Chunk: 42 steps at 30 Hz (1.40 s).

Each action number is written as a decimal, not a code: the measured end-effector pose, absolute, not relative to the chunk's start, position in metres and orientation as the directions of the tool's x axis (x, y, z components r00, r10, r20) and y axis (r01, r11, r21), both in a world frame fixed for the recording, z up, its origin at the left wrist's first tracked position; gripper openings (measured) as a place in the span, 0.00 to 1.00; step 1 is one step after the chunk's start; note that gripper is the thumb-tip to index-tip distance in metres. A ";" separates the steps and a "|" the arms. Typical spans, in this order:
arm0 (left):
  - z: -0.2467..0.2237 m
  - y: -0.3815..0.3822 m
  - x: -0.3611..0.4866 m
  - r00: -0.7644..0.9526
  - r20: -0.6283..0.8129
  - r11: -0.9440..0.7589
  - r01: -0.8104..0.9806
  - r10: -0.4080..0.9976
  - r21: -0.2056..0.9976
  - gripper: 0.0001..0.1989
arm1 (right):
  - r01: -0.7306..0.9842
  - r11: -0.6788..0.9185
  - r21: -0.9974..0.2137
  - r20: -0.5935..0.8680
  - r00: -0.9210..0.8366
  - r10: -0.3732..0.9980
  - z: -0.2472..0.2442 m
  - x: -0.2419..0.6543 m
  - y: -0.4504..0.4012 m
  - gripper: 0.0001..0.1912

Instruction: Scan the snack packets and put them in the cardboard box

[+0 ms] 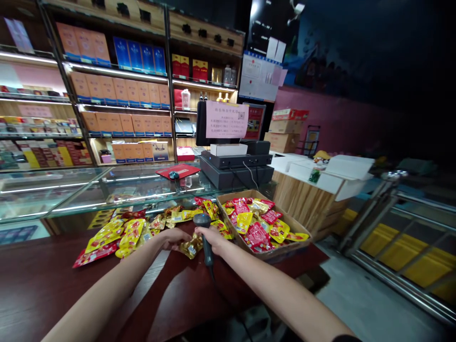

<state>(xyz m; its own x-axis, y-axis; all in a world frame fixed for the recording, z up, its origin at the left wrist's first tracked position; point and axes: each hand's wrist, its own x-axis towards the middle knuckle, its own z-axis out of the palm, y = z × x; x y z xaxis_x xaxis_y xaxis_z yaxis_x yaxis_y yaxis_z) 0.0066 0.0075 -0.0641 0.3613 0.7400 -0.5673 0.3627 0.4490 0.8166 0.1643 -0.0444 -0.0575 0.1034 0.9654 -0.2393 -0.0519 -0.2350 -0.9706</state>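
My left hand (175, 238) is closed on a gold snack packet (191, 247) just above the dark red table (149, 289). Close beside it, my right hand (211, 239) grips a dark handheld scanner (207, 244), its head at the top and its cable hanging down. Yellow, red and gold packets (131, 236) lie in a loose row on the table, to the left of and behind my hands. To the right, a cardboard box (265, 255) holds several red and yellow packets (257, 235). The fingertips of both hands are partly hidden.
Behind the table is a glass counter (121, 190) with a red mat (183, 171) and a mouse. A monitor (201, 124) stands over a black cash drawer (237, 173). Shelves of boxes line the back; a metal railing (409, 223) is at the right.
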 end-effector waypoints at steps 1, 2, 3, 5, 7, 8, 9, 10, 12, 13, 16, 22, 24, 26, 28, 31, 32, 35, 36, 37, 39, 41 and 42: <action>-0.066 0.005 0.008 0.359 -0.571 0.454 0.362 0.738 0.814 0.15 | -0.060 -0.238 -0.969 -0.243 0.098 0.965 -0.057 0.163 -0.046 0.03; -0.067 0.004 0.011 0.349 -0.571 0.455 0.362 0.743 0.814 0.15 | -0.067 -0.241 -0.968 -0.246 0.096 0.964 -0.055 0.161 -0.048 0.03; -0.069 0.004 0.013 0.333 -0.569 0.456 0.360 0.752 0.814 0.15 | -0.075 -0.243 -0.967 -0.250 0.096 0.964 -0.053 0.160 -0.050 0.03; -0.071 0.005 0.016 0.302 -0.561 0.460 0.345 0.771 0.818 0.15 | -0.089 -0.248 -0.965 -0.256 0.098 0.962 -0.047 0.158 -0.053 0.03; -0.069 0.009 0.017 0.286 -0.542 0.462 0.303 0.790 0.834 0.14 | -0.107 -0.246 -0.963 -0.258 0.110 0.960 -0.041 0.158 -0.055 0.02; -0.067 0.012 0.017 0.282 -0.524 0.458 0.270 0.803 0.847 0.14 | -0.118 -0.244 -0.963 -0.258 0.116 0.959 -0.038 0.157 -0.057 0.02; -0.064 0.015 0.017 0.280 -0.503 0.450 0.232 0.818 0.862 0.14 | -0.130 -0.245 -0.961 -0.260 0.118 0.958 -0.035 0.157 -0.059 0.02; -0.061 0.018 0.017 0.278 -0.478 0.439 0.192 0.833 0.878 0.14 | -0.143 -0.252 -0.957 -0.268 0.113 0.957 -0.033 0.157 -0.061 0.03; -0.055 0.023 0.016 0.269 -0.430 0.415 0.114 0.862 0.903 0.15 | -0.167 -0.290 -0.942 -0.305 0.075 0.949 -0.030 0.157 -0.066 0.04; -0.053 0.026 0.016 0.262 -0.410 0.403 0.081 0.874 0.912 0.16 | -0.174 -0.316 -0.933 -0.329 0.051 0.943 -0.030 0.157 -0.068 0.03; -0.049 0.031 0.014 0.236 -0.371 0.380 0.008 0.898 0.925 0.18 | -0.172 -0.380 -0.909 -0.387 0.011 0.922 -0.032 0.156 -0.075 0.02; -0.057 0.037 0.010 0.231 -0.354 0.373 -0.042 0.906 0.927 0.15 | -0.128 -0.438 -0.890 -0.442 0.003 0.897 -0.038 0.154 -0.082 0.07; -0.060 0.039 0.009 0.226 -0.357 0.375 -0.044 0.906 0.926 0.15 | -0.116 -0.447 -0.887 -0.450 0.000 0.893 -0.038 0.153 -0.082 0.08; -0.062 0.040 0.009 0.215 -0.365 0.381 -0.039 0.906 0.924 0.17 | -0.103 -0.450 -0.887 -0.453 0.000 0.892 -0.038 0.152 -0.082 0.08; -0.063 0.041 0.010 0.201 -0.378 0.391 -0.031 0.904 0.920 0.19 | -0.091 -0.452 -0.887 -0.454 0.001 0.891 -0.039 0.152 -0.081 0.09; -0.061 0.040 0.011 0.183 -0.393 0.403 -0.017 0.901 0.915 0.22 | -0.074 -0.459 -0.885 -0.460 -0.001 0.888 -0.040 0.153 -0.080 0.09; -0.061 0.040 0.012 0.181 -0.395 0.404 -0.014 0.901 0.915 0.22 | -0.072 -0.457 -0.887 -0.458 0.002 0.889 -0.041 0.153 -0.079 0.09; -0.060 0.038 0.011 0.190 -0.396 0.405 -0.010 0.898 0.914 0.22 | -0.088 -0.408 -0.909 -0.414 0.054 0.909 -0.041 0.155 -0.077 0.05; -0.060 0.037 0.011 0.200 -0.396 0.406 -0.012 0.896 0.914 0.20 | -0.095 -0.380 -0.920 -0.388 0.086 0.918 -0.040 0.156 -0.076 0.03; -0.059 0.036 0.011 0.213 -0.396 0.408 -0.014 0.893 0.913 0.19 | -0.100 -0.351 -0.931 -0.362 0.121 0.924 -0.039 0.158 -0.074 0.02; -0.058 0.032 0.013 0.245 -0.402 0.418 -0.014 0.882 0.908 0.16 | -0.111 -0.305 -0.946 -0.321 0.180 0.930 -0.036 0.163 -0.069 0.04; -0.053 0.028 0.016 0.280 -0.411 0.429 -0.006 0.868 0.903 0.15 | -0.128 -0.284 -0.950 -0.305 0.203 0.930 -0.032 0.169 -0.062 0.03; -0.050 0.026 0.018 0.293 -0.411 0.430 0.001 0.863 0.903 0.15 | -0.138 -0.280 -0.950 -0.304 0.203 0.931 -0.030 0.172 -0.058 0.02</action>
